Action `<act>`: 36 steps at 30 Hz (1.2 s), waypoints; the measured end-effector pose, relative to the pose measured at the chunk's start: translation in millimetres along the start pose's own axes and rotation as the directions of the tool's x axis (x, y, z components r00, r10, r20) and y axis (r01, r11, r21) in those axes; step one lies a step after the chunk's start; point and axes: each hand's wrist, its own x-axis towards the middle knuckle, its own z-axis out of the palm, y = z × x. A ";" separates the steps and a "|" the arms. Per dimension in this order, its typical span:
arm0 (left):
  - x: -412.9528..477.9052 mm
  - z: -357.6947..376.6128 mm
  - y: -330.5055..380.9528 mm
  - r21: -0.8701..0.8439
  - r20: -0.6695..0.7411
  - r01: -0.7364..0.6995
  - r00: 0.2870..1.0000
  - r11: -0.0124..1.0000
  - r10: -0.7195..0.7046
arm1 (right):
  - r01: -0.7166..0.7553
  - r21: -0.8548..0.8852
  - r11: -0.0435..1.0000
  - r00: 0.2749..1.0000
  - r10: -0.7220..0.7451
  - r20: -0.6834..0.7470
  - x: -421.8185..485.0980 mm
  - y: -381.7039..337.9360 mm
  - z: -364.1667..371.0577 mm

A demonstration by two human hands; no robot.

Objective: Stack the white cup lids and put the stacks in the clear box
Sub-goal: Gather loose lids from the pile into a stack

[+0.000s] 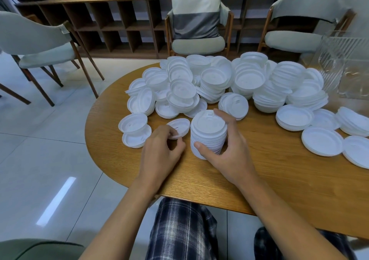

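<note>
A tall stack of white cup lids [207, 132] stands on the round wooden table [259, 180] near its front edge. My right hand [225, 150] grips this stack, thumb at its base and fingers curled round its far side. Just left of it, my left hand [161, 148] pinches a single tilted white lid [179, 127]. A big loose heap of white lids [219, 84] covers the table's middle and back. The clear box [343, 64] stands at the far right of the table.
Short piles of flat white lids [321, 140] lie to the right near the table's edge. Three chairs [197, 30] stand behind and left of the table. A wooden shelf unit [111, 24] lines the back wall. My checked trousers show below.
</note>
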 end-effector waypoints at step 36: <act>18.4 -15.6 62.6 -0.309 0.155 0.266 0.961 0.913 -0.227 | 0.044 0.053 0.998 0.998 -0.042 -0.041 0.2 -3.1 -0.7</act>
